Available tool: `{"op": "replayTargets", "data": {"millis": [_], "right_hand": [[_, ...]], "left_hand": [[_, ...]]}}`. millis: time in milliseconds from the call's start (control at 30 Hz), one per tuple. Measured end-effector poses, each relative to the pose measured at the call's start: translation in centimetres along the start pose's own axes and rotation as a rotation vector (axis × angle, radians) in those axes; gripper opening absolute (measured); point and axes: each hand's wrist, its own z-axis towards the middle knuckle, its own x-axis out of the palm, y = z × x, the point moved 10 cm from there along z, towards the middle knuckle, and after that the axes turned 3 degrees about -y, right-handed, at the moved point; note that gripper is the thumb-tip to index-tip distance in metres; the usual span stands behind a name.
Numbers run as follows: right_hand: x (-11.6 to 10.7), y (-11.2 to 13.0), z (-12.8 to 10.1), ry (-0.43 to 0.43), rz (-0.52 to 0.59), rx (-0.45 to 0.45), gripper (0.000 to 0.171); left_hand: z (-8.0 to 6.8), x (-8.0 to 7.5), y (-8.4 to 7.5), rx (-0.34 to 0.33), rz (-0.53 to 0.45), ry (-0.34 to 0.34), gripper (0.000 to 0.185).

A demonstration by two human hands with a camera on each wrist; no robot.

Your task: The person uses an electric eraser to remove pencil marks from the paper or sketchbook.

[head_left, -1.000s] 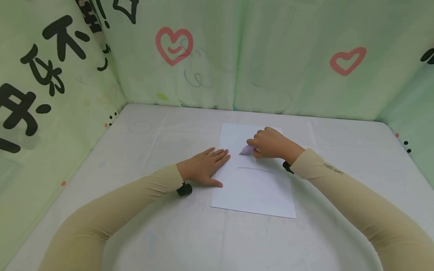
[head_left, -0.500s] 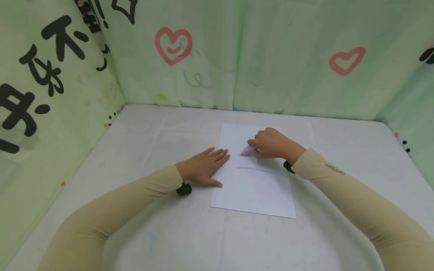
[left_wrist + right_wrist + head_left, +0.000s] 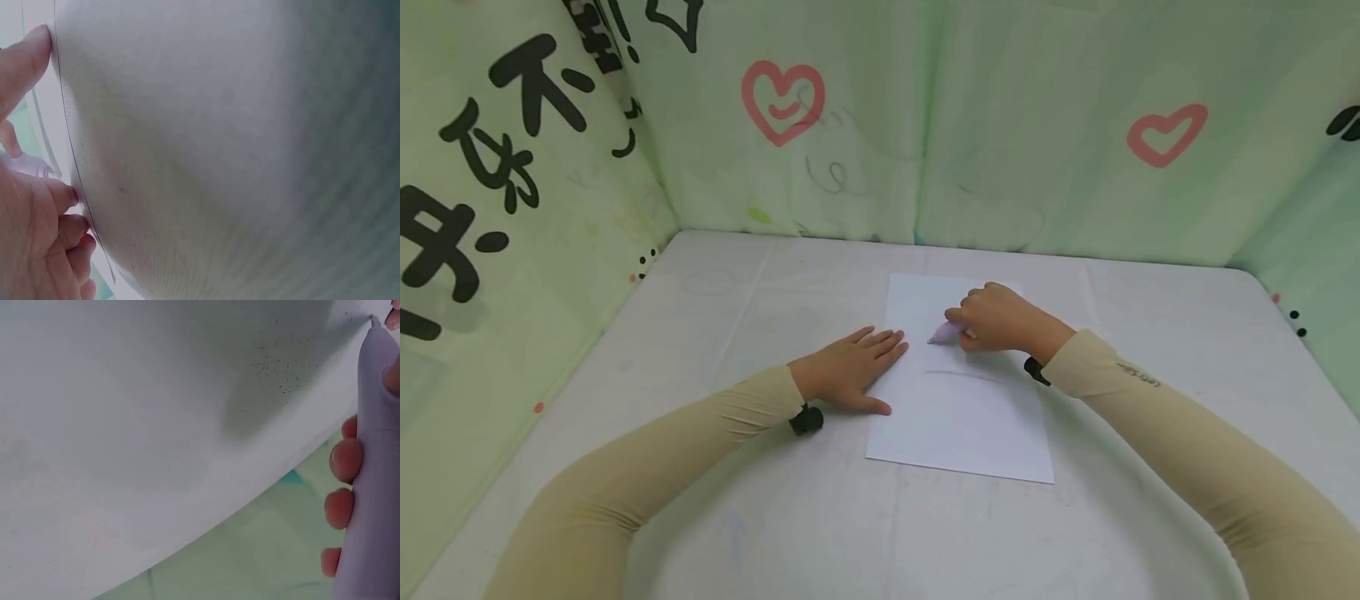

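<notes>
A white sheet of paper (image 3: pixel 958 408) lies on the grey table (image 3: pixel 700 333), with a faint drawn line across its middle. My right hand (image 3: pixel 996 317) grips a pale purple pen (image 3: pixel 944 332), its tip on the upper part of the sheet. The pen (image 3: pixel 369 487) also fills the right edge of the right wrist view, fingers curled around it. My left hand (image 3: pixel 850 371) lies flat, fingers straight, pressing on the paper's left edge (image 3: pixel 69 144). In the left wrist view the fingers (image 3: pixel 37 231) rest against that edge.
Green padded walls (image 3: pixel 1000 125) printed with red hearts and black characters enclose the table at the back, left and right. A black wrist strap (image 3: pixel 806 419) sits at each cuff of the beige sleeves.
</notes>
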Motion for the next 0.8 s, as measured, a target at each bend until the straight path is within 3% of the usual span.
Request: {"op": "replayTargets", "data": {"millis": [800], "right_hand": [[0.1, 0.04, -0.02, 0.037, -0.022, 0.009, 0.005]], "left_hand": [[-0.16, -0.06, -0.08, -0.006, -0.006, 0.0, 0.094]]}}
